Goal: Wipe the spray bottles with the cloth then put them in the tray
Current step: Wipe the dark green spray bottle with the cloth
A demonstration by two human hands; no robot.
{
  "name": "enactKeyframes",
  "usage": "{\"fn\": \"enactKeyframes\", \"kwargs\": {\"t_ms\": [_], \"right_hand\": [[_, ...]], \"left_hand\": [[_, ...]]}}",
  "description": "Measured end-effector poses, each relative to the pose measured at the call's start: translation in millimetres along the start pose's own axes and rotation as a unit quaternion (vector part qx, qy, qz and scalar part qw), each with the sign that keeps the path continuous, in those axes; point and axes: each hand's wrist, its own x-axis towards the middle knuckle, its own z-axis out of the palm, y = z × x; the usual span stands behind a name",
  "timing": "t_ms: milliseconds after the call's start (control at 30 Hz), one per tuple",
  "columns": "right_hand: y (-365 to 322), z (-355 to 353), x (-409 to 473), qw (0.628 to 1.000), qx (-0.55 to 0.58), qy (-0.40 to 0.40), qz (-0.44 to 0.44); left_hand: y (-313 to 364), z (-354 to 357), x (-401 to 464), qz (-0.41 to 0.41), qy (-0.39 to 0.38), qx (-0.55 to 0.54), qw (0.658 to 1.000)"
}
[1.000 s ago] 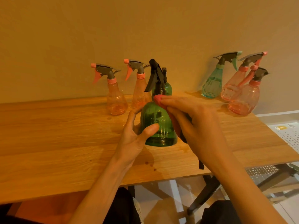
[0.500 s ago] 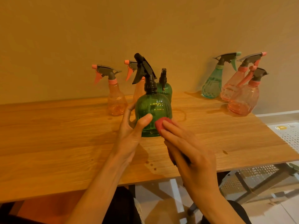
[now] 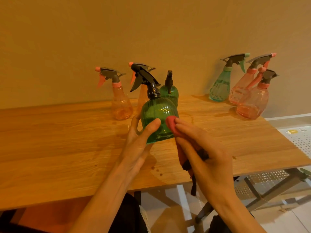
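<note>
A dark green ribbed spray bottle [image 3: 158, 113] with a black trigger head is held tilted just above the wooden table [image 3: 67, 148]. My left hand [image 3: 141, 140] grips its lower left side, thumb across the front. My right hand [image 3: 202, 148] holds a red cloth [image 3: 171, 123] and presses it against the bottle's lower right side. The cloth's dark end hangs below my palm. A white perforated tray [image 3: 301, 140] shows at the right edge, beside the table.
Along the wall stand two orange bottles [image 3: 121, 105], partly hidden, and a second green bottle [image 3: 170, 91]. At the back right lean a teal bottle [image 3: 220, 88] and two pink ones [image 3: 252, 103]. Water drops dot the table near its front edge.
The green bottle rose and tilted, its trigger head swinging left. My right hand slid the cloth from the bottle's shoulder down to its lower right side.
</note>
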Motion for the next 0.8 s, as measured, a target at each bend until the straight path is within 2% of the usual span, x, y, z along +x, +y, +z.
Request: {"fn": "enactKeyframes", "kwargs": {"t_ms": [100,200,433,800], "right_hand": [[0,0,8,0.998,-0.024,0.052,-0.005],[1,4,11,0.997,-0.043,0.064,-0.020],[5,11,3,0.998,-0.041,0.037,-0.024],[5,9,-14,0.993,-0.106,-0.015,-0.056]], "left_hand": [[-4,3,-2,-0.009,0.004,0.018,1.000],[-6,4,-3,-0.007,0.009,0.029,1.000],[0,2,-4,0.009,-0.011,0.085,0.996],[1,2,-4,0.034,0.004,0.086,0.996]]}}
